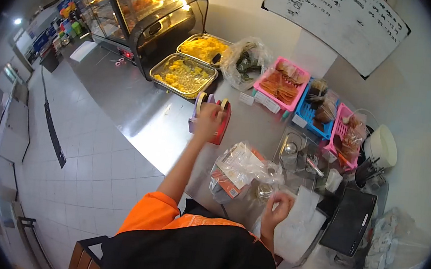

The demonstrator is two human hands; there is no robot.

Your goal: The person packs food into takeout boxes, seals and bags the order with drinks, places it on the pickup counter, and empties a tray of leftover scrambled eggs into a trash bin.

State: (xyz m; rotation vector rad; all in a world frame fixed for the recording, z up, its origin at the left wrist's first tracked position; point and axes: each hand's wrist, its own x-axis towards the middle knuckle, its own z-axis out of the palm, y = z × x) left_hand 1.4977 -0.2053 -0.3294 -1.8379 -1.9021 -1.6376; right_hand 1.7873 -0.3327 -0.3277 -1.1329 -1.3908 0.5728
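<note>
1. The left hand (209, 119) has its fingers bent close together over the red tape dispenser (220, 135); whether they pinch tape, I cannot tell.
2. The right hand (280, 208) curls its fingers toward the thumb beside the clear plastic bag (267, 174); a grip on it is unclear.
3. Inside the bag, a printed box (233, 192) rests on the metal surface (146, 128), between the hands.
4. Likely step: getting tape; the next move calls for a firm pinch.

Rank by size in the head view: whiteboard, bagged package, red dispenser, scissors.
1. Whiteboard, even cut off at top
2. Bagged package
3. Red dispenser, partly covered by left hand
4. Scissors
</note>
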